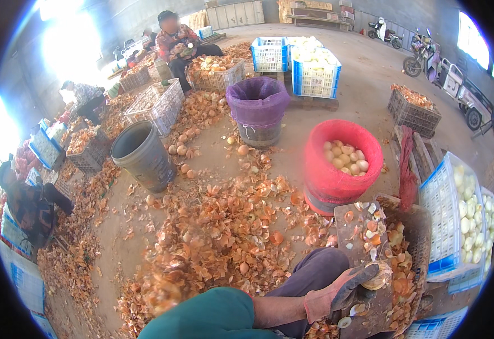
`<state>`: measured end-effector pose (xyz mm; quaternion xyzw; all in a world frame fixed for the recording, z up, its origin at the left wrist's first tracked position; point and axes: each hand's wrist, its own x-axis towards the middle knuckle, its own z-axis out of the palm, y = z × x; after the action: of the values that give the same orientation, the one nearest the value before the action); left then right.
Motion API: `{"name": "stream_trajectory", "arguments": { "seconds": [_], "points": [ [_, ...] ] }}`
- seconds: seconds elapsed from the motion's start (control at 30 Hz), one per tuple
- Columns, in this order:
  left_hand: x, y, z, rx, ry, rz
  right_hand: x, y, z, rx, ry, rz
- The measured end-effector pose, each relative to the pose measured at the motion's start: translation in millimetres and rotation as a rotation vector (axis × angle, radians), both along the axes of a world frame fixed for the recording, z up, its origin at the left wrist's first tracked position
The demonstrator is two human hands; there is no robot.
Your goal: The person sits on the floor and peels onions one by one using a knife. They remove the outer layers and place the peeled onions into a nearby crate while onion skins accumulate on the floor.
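My left hand [348,284], in a pinkish glove with dark grey coated fingers, grips an onion [377,277] with papery skin over a worn board [327,231]. The board bears onion skins and cut pieces, with a cut onion ring [344,322] near my hand. My right hand is out of view. Beyond the board stands a bucket lined with red mesh [314,169], holding peeled onions [345,157]. Loose onion skins [213,237] cover the floor before me, with a few unpeeled onions [244,268] among them.
A plastic crate [420,237] of skins adjoins the board. White-and-blue crates [441,212] of peeled onions stand at right. A purple-mesh bucket [257,101] and a grey bucket [143,156] stand ahead. Several people, one a seated person [175,46], are among crates further back and left.
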<state>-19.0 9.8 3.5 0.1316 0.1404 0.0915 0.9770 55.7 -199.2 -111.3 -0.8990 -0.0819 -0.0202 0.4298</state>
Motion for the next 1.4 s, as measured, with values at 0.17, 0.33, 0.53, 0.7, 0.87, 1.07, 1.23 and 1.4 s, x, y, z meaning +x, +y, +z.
{"name": "stream_trajectory", "arguments": {
  "seconds": [0.17, 0.33, 0.53, 0.7, 0.87, 1.07, 1.23, 1.4],
  "points": [
    [-1, 3, -9, -0.021, 0.008, 0.008, -4, -1, 1, -0.012, -0.02, -0.001],
    [-6, 7, 1, 0.044, -0.053, 0.02, -6, -16, 1, -0.001, -0.057, -0.052],
    [-13, 20, 3, 0.035, -0.06, -0.124, -1, -93, -20, -0.009, -0.214, -0.237],
    [-8, 12, 0, 0.105, -0.069, 0.076, 6, -98, 15, 0.078, 0.168, -0.237],
    [-4, 2, 9, 0.14, -0.044, 0.048, 0, -123, -18, 0.06, 0.074, -0.205],
    [-6, 7, 6, 0.138, -0.029, 0.046, -3, -109, -9, 0.044, 0.093, -0.218],
    [-5, 6, 6, 0.163, -0.032, 0.044, -2, -108, -8, 0.061, 0.107, -0.229],
    [-4, 3, 8, 0.127, -0.038, 0.056, -3, -107, -3, -0.036, 0.046, -0.211]
  ]
}}
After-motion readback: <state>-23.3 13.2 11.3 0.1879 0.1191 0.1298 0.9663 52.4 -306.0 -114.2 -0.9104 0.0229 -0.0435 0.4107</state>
